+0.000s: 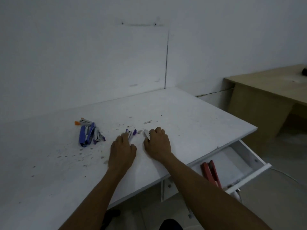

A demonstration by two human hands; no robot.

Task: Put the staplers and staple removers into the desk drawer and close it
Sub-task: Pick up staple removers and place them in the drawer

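Both hands were down on the desk [191, 113] at centre frame. The right hand [157, 143] had its fingers curled round a small white-and-black piece, probably a staple remover [146, 133]. The left hand [122, 149] lay over a small purple tool [131, 133], but whether it had truly closed on it could not be told. A pile [90, 132] of blue, purple and orange-tipped staplers waited at centre left, well apart from the hands. The drawer [247, 153] stood open at lower right with a red stapler [211, 172] already inside. Small, slick tools pinched by fingertips could have slipped on the carry across, and the desk edge lay between them and the drawer. Anything dropped there would likely have gone to the floor. Shutting the drawer with a tool propped up could have jammed it.
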